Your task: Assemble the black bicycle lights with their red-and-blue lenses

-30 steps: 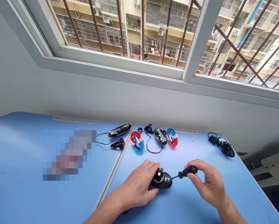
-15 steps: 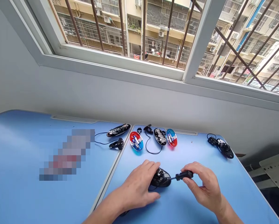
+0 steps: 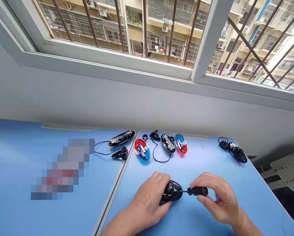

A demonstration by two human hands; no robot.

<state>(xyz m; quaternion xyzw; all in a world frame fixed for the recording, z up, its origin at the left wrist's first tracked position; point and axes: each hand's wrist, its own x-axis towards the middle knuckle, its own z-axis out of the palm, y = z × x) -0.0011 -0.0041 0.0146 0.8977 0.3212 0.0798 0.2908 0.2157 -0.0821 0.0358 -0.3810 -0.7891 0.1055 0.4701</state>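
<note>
Glossy black oval plastic housing (image 3: 173, 193) lies on light-blue tabletop (image 3: 193, 218), left hand (image 3: 150, 198) curled around its left end, probably to steady it, while right hand (image 3: 218, 198) pinches black-handled screwdriver (image 3: 198, 191) thumb-to-fingers, shaft (image 3: 184, 191) pointed over housing's right end, tip contact unclear.

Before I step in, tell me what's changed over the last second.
The black-handled screwdriver in the right hand has swung from a slant to nearly level in the picture, its shank reaching slightly farther over the glossy black oval housing. The housing has tilted under the left hand. Nothing was newly grasped or let go; the translucent red-and-blue oval shells stayed put.
</note>
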